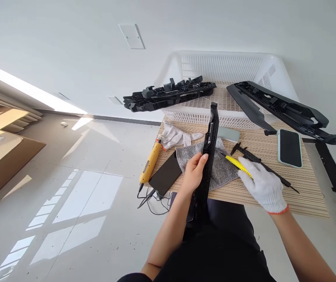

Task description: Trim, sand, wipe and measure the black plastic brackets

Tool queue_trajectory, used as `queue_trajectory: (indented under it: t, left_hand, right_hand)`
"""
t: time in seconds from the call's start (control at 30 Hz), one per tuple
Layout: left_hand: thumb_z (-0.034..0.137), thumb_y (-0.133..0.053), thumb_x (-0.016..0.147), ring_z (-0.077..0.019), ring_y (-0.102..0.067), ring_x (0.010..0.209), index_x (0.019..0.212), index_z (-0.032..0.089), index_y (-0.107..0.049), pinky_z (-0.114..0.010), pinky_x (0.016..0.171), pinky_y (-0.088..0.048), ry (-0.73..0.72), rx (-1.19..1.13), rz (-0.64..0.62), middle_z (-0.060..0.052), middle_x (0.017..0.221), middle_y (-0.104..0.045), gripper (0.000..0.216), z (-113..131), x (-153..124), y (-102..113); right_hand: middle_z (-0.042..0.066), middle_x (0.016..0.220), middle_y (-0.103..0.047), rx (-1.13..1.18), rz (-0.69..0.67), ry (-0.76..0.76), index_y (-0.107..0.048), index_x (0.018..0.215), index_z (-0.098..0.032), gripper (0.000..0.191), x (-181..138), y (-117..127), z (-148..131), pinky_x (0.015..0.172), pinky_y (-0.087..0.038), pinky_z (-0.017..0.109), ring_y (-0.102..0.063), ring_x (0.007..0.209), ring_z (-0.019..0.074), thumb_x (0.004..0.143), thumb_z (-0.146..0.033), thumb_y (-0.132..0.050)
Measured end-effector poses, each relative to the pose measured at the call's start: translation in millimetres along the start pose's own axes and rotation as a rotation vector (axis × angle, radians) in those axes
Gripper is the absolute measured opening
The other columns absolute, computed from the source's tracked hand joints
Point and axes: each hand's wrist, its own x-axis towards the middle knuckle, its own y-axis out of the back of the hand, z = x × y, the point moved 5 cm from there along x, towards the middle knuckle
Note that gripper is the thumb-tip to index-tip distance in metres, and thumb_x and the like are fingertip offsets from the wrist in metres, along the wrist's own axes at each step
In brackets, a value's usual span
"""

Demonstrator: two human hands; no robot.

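My bare left hand [194, 172] is wrapped round the middle of a long black plastic part [209, 145] that stands lengthwise from my lap up over the table. My right hand [263, 186], in a white knit glove, grips a yellow-handled tool [238, 163] whose tip points toward the black part. Under the part lies a grey cloth [223, 168]. A black caliper [262, 164] lies just beyond my right hand.
A white plastic basket [229, 66] at the table's far side carries two long black plastic parts [168, 94] [282, 107]. On the slatted table [303, 184] lie a white glove [175, 136], a yellow electric tool [150, 162], a dark phone [165, 174], a second phone [289, 147] and a grey block [229, 134].
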Motion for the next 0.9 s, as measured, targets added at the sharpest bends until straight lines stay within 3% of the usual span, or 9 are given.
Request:
queue_trajectory:
  t: [0.1,0.2,0.27,0.33,0.47,0.6,0.73,0.9]
  left_hand:
    - [0.063,-0.056,0.091,-0.0118,-0.032,0.066,0.073,0.019,-0.050,-0.024,0.060,-0.030,0.000,-0.014,0.009,0.003,0.070,-0.039,0.047,0,-1,0]
    - [0.062,-0.056,0.091,-0.0115,-0.029,0.064,0.071,0.019,-0.048,-0.025,0.058,-0.028,0.004,-0.002,0.011,0.004,0.068,-0.035,0.048,0,-1,0]
    - [0.062,-0.055,0.092,-0.0113,-0.027,0.063,0.068,0.019,-0.045,-0.025,0.057,-0.025,0.004,0.011,0.009,0.004,0.066,-0.031,0.050,0,-1,0]
    - [0.061,-0.054,0.092,-0.0112,-0.026,0.062,0.066,0.020,-0.041,-0.026,0.057,-0.024,-0.007,0.023,0.011,0.005,0.066,-0.028,0.051,0,-1,0]
    - [0.058,-0.052,0.095,-0.0114,-0.028,0.065,0.067,0.020,-0.039,-0.026,0.059,-0.025,-0.028,0.044,0.016,0.004,0.067,-0.029,0.049,-2,-1,0]
    - [0.057,-0.048,0.097,-0.0125,-0.033,0.068,0.074,0.019,-0.048,-0.026,0.063,-0.029,-0.051,0.084,0.022,0.003,0.070,-0.037,0.045,-4,-2,1]
    - [0.057,-0.046,0.098,-0.0135,-0.038,0.070,0.080,0.019,-0.054,-0.026,0.067,-0.033,-0.061,0.089,-0.007,0.002,0.073,-0.044,0.044,-5,-2,0]
    - [0.060,-0.047,0.097,-0.0133,-0.040,0.069,0.079,0.019,-0.054,-0.025,0.068,-0.035,-0.050,0.066,-0.020,0.003,0.073,-0.047,0.046,-7,-1,-1]
  right_hand:
    - [0.004,0.130,-0.068,-0.196,0.003,0.120,-0.059,0.142,-0.039,0.045,-3,-7,-30,0.065,-0.046,0.031,-0.066,0.096,0.0232,0.097,-0.035,-0.059]
    - [0.006,0.137,-0.062,-0.189,0.124,0.122,-0.071,0.127,-0.037,0.036,-5,-6,-53,0.093,-0.048,0.047,-0.054,0.124,0.0361,0.091,-0.040,-0.066]
    - [0.008,0.130,-0.066,-0.102,0.262,0.076,-0.078,0.112,-0.031,0.027,-4,1,-65,0.101,-0.045,0.051,-0.057,0.119,0.0347,0.089,-0.042,-0.069]
    - [0.007,0.114,-0.072,0.018,0.341,0.011,-0.080,0.102,-0.028,0.020,1,6,-75,0.097,-0.048,0.044,-0.064,0.104,0.0267,0.091,-0.040,-0.068]
    - [0.005,0.095,-0.074,0.210,0.164,-0.085,-0.079,0.096,-0.025,0.023,25,-1,-95,0.077,-0.050,0.032,-0.068,0.087,0.0206,0.093,-0.042,-0.064]
    - [0.004,0.079,-0.070,0.366,-0.008,-0.179,-0.076,0.079,-0.022,0.029,40,-11,-100,0.073,-0.048,0.032,-0.065,0.078,0.0198,0.093,-0.041,-0.061]
    - [0.005,0.078,-0.069,0.570,-0.088,-0.190,-0.071,0.072,-0.022,0.032,46,-16,-93,0.077,-0.047,0.034,-0.063,0.080,0.0203,0.093,-0.040,-0.056]
    - [0.001,0.064,-0.060,0.619,-0.097,-0.252,-0.057,0.058,-0.022,0.034,51,-19,-91,0.067,-0.043,0.031,-0.055,0.069,0.0178,0.087,-0.038,-0.060]
